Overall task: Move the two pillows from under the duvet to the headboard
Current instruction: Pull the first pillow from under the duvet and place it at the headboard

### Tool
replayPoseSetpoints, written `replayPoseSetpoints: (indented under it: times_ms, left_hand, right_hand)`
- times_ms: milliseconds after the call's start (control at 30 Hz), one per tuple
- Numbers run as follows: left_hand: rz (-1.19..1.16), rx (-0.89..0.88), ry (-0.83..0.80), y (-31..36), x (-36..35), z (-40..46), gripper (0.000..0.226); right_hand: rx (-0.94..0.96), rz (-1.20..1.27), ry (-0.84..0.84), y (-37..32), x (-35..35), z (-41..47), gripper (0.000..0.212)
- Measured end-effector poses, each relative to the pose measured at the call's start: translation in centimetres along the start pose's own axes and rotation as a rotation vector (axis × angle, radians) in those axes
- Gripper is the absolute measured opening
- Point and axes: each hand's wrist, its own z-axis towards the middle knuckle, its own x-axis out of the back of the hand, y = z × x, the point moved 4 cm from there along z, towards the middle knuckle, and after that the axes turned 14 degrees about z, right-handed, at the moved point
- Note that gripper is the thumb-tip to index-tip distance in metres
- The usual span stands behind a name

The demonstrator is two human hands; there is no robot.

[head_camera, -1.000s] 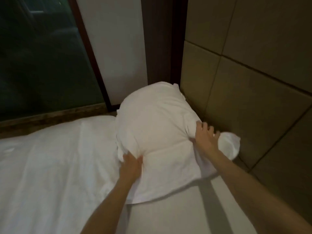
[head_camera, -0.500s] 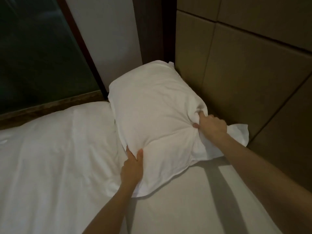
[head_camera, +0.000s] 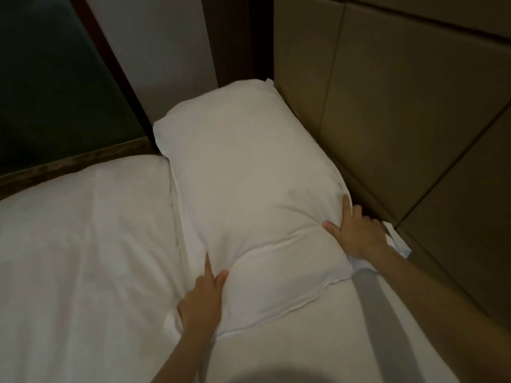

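One white pillow (head_camera: 249,194) lies flat on the bed, its long right side against the padded brown headboard (head_camera: 401,120). My left hand (head_camera: 201,299) holds the pillow's near left edge, thumb on top and the other fingers tucked at its side. My right hand (head_camera: 356,230) rests on the near right corner with fingers spread, pressing the cover down. A loose flap of pillowcase (head_camera: 398,241) sticks out behind that hand by the headboard. The white duvet (head_camera: 83,258) covers the bed to the left, touching the pillow. No second pillow is visible.
Bare white sheet (head_camera: 318,341) lies in front of the pillow. A dark window (head_camera: 49,84) with a wooden sill (head_camera: 69,164) runs along the far side of the bed, and a pale wall panel (head_camera: 166,51) stands behind the pillow.
The pillow has gone from raised and bunched to lying flat against the headboard. My right hand has loosened from a tight grip to spread fingers; my left stays on the near edge.
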Motion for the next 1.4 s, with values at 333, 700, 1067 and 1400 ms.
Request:
replayPoseSetpoints:
  times_ms: [333,700,1067,1400]
  left_hand:
    - [-0.094,0.006,0.051,-1.0,0.9,-1.8,0.056]
    - [-0.492,0.053,0.439,-1.1,6.8,-7.1,0.045]
    - [0.182,-0.509,0.015,6.7,6.0,0.7,0.066]
    - [0.19,-0.201,-0.233,-0.6,4.2,-9.0,0.067]
  right_hand:
    - [0.037,0.004,-0.001,-0.4,2.3,-1.6,0.077]
    - [0.254,0.281,0.234,-4.3,7.6,-6.8,0.064]
    - [0.275,-0.006,-0.258,-8.0,2.4,-6.0,0.064]
    - [-0.151,0.145,-0.196,-1.9,2.3,-13.8,0.065]
